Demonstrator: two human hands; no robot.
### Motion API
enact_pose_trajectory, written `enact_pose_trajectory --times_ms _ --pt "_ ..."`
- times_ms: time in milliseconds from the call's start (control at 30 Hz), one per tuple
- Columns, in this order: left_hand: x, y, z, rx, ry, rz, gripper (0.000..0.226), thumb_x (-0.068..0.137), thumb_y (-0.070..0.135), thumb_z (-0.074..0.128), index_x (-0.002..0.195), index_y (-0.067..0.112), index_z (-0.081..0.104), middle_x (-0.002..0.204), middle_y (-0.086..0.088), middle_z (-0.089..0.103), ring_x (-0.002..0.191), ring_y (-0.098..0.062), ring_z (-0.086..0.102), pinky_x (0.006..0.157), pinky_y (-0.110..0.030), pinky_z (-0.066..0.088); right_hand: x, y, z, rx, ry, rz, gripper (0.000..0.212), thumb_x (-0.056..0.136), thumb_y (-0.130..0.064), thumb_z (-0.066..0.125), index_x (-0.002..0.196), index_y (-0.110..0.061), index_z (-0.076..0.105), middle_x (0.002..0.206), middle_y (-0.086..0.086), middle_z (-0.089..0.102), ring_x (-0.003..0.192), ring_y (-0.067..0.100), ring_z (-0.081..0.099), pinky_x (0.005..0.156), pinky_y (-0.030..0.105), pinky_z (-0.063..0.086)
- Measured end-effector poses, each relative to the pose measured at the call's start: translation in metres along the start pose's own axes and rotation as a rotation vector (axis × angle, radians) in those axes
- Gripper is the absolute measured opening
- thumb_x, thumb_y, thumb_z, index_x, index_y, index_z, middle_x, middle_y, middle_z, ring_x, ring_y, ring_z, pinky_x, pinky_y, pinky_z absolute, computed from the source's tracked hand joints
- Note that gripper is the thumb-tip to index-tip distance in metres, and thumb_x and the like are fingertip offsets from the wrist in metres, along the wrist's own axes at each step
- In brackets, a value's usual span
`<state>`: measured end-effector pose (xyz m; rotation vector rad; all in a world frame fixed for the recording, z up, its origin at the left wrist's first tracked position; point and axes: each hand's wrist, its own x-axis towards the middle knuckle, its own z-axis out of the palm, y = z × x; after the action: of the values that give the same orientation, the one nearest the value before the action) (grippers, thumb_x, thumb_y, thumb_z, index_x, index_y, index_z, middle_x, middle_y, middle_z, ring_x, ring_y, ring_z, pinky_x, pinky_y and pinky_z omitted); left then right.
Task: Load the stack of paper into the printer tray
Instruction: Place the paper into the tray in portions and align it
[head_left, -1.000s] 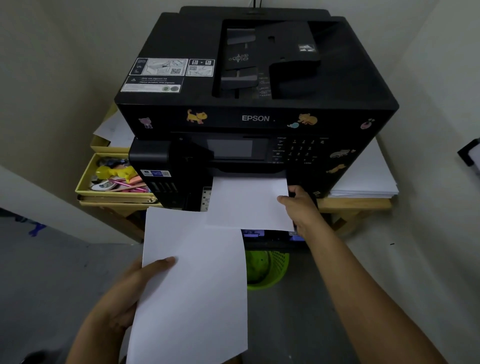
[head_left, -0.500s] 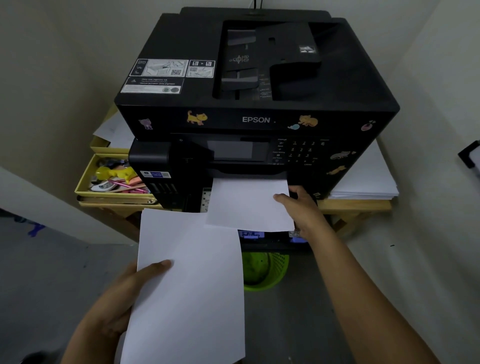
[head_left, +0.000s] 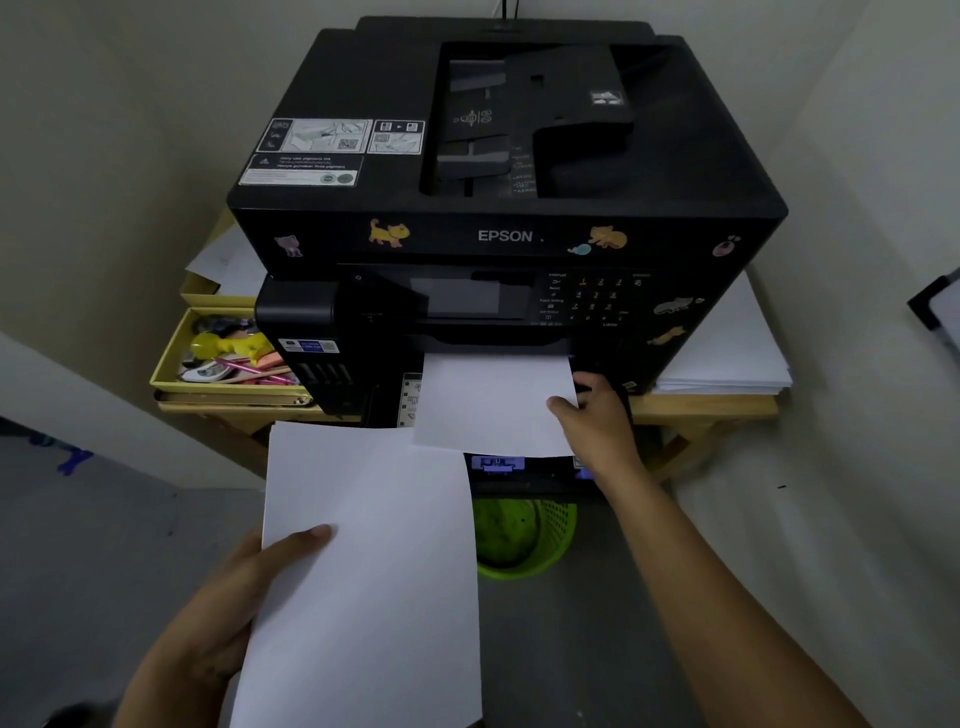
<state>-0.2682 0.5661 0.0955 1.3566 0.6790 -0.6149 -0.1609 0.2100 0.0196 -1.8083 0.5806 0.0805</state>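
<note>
A black Epson printer with animal stickers sits on a wooden table. A white sheet juts out of its front slot, over the pulled-out tray below. My right hand pinches that sheet at its right edge, thumb on top. My left hand holds a stack of white paper in front of the printer, low and left, thumb on its top face. The stack's far edge lies just under the jutting sheet's near left corner.
A yellow box of pens and small items sits left of the printer. A pile of white paper lies on the table at the right. A green basket stands on the floor under the tray. Walls close in on both sides.
My left hand has shifted the paper stack slightly left and down. My right hand keeps its grip on the sheet at the slot, barely moved.
</note>
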Motion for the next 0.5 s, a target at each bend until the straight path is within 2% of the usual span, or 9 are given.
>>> enact_pose_trajectory --times_ms 67,100,167,267,367,433,500 --pt "-0.004 0.001 -0.001 0.011 0.002 -0.003 0.065 0.077 0.025 0.088 0.132 0.007 0.060 0.112 -0.032 0.074 0.096 -0.057 0.072 0.083 -0.064 0.059 -0.003 -0.003 -0.001 -0.073 -0.009 -0.044 0.055 0.103 -0.023 0.070 0.152 -0.019 0.046 0.103 -0.007 0.069 0.088 0.010 0.068 0.072 0.029 0.055" --pt "-0.006 0.001 -0.002 0.019 0.001 -0.003 0.064 0.077 0.026 0.088 0.131 0.007 0.061 0.111 -0.032 0.074 0.095 -0.057 0.072 0.084 -0.064 0.059 -0.004 -0.003 -0.001 -0.108 -0.025 -0.063 0.059 0.102 -0.028 0.071 0.153 -0.023 0.042 0.110 -0.004 0.070 0.091 0.012 0.069 0.074 0.030 0.056" --pt "-0.010 0.000 -0.003 0.037 0.014 0.010 0.049 0.086 0.023 0.078 0.129 0.006 0.061 0.107 -0.032 0.075 0.091 -0.055 0.073 0.083 -0.062 0.060 -0.008 -0.002 -0.003 -0.178 -0.048 -0.081 0.073 0.093 -0.041 0.076 0.154 -0.032 0.037 0.132 0.001 0.069 0.105 0.020 0.071 0.089 0.042 0.061" --pt "-0.014 -0.002 -0.004 0.053 0.051 0.033 0.039 0.090 0.019 0.070 0.126 0.004 0.064 0.106 -0.031 0.076 0.090 -0.054 0.074 0.088 -0.064 0.058 -0.012 -0.003 -0.006 -0.227 -0.099 -0.057 0.096 0.075 -0.053 0.084 0.154 -0.037 0.033 0.145 0.002 0.061 0.120 0.025 0.068 0.100 0.048 0.060" --pt "-0.020 -0.002 -0.004 0.042 0.071 0.036 0.035 0.092 0.018 0.070 0.124 0.005 0.064 0.106 -0.031 0.076 0.092 -0.054 0.073 0.094 -0.068 0.055 -0.017 -0.006 -0.006 -0.288 -0.139 -0.038 0.100 0.079 -0.041 0.091 0.159 -0.032 0.031 0.157 0.006 0.043 0.122 0.026 0.059 0.094 0.039 0.054" --pt "-0.023 -0.002 -0.003 0.044 0.076 0.028 0.035 0.092 0.018 0.069 0.124 0.005 0.064 0.106 -0.031 0.076 0.093 -0.055 0.072 0.093 -0.068 0.055 -0.020 -0.003 -0.004 -0.369 -0.136 -0.078 0.092 0.087 -0.030 0.089 0.160 -0.027 0.033 0.158 0.010 0.036 0.111 0.022 0.051 0.086 0.033 0.047" --pt "-0.026 -0.002 -0.002 0.039 0.084 0.038 0.033 0.093 0.017 0.068 0.123 0.004 0.064 0.105 -0.030 0.076 0.089 -0.052 0.074 0.091 -0.065 0.057 -0.023 -0.001 0.000 -0.417 -0.095 -0.116 0.088 0.089 -0.027 0.088 0.159 -0.024 0.035 0.157 0.012 0.035 0.101 0.020 0.050 0.081 0.032 0.046"
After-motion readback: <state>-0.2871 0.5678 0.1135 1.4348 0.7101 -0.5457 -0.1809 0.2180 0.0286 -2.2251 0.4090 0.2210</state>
